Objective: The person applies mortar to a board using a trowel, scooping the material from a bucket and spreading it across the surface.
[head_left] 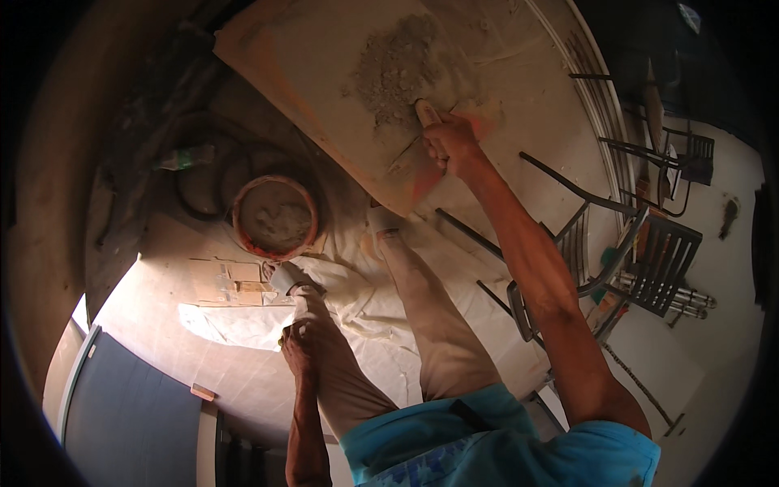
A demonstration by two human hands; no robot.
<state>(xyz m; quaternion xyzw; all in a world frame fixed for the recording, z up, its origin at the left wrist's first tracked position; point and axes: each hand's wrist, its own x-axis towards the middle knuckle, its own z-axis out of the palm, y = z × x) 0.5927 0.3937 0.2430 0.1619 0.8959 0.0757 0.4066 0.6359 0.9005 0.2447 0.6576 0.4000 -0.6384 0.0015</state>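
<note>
My right hand [451, 144] is closed round the pale wooden handle [426, 112] of what looks like a trowel, with its blade hardly visible against the surface. Under it lies a broad tan, dust-covered sheet or board [324, 105] with reddish patches. A rough grey heap of mortar [398, 69] rests on that surface, just beyond the hand. My left hand [300, 341] hangs by my left knee with its fingers curled. Something small and yellowish shows at its edge, too small to name. A round reddish tub [239, 231] holding grey wet mix [280, 219] stands by my left foot.
Crumpled pale plastic sheeting [357, 300] and flattened cardboard [227, 280] lie around my feet. Dark metal chairs [665, 264] crowd the right side. A green-labelled bottle [185, 157] and a dark hose-like loop [191, 203] are left of the tub. A blue-grey door [134, 398] stands lower left.
</note>
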